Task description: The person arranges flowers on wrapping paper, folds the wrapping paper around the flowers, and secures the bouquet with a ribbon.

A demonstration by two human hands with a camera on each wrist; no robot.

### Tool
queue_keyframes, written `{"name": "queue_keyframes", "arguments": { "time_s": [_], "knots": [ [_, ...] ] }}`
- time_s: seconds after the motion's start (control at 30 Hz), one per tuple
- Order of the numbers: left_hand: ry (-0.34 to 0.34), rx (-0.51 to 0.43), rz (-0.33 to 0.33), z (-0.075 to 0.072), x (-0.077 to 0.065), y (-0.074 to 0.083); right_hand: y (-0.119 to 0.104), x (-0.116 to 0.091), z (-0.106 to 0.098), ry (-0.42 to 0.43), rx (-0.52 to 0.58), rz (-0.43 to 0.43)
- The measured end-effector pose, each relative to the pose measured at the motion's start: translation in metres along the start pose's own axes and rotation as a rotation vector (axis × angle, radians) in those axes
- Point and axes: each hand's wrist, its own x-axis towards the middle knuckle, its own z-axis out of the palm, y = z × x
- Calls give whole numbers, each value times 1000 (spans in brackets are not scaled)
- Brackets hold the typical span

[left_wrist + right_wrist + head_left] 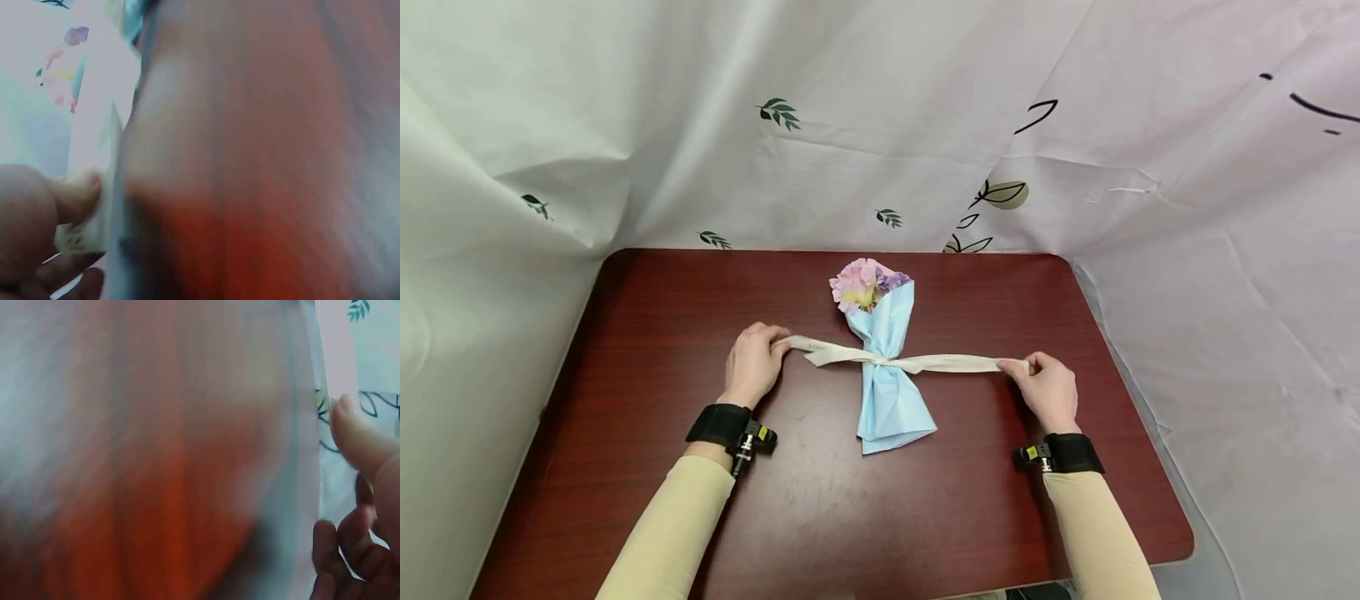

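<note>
A small bouquet of pink and purple flowers (pixel 862 283), wrapped in light blue paper (pixel 891 408), lies on the table. A cream ribbon (pixel 955 363) goes around the paper's narrow middle and looks crossed or knotted at the front. My left hand (pixel 754 363) pinches the ribbon's left end, and in the left wrist view the thumb (pixel 81 197) presses on the printed ribbon. On the other side my right hand (pixel 1048 390) pinches the right end between thumb and fingers. Both ribbon ends stretch out sideways, nearly straight. Neither hand touches the paper.
The dark reddish-brown table (pixel 647 333) has rounded corners. Behind it and along the sides hangs a pale curtain (pixel 865 100) printed with leaves. Black bands with small cameras sit on both wrists, the left band (pixel 718 425) and the right band (pixel 1075 452).
</note>
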Motion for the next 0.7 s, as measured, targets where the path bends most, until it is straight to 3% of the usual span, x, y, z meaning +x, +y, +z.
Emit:
{"name": "queue_keyframes", "arguments": {
  "time_s": [0.1,0.2,0.7],
  "knots": [
    [82,-39,44,2,3,4,-7,4,2,40,55,-109],
    [116,-47,69,4,3,7,-15,4,4,10,103,-147],
    [84,-64,-52,-3,-6,-11,-19,2,3,-116,118,-140]
  ]
}}
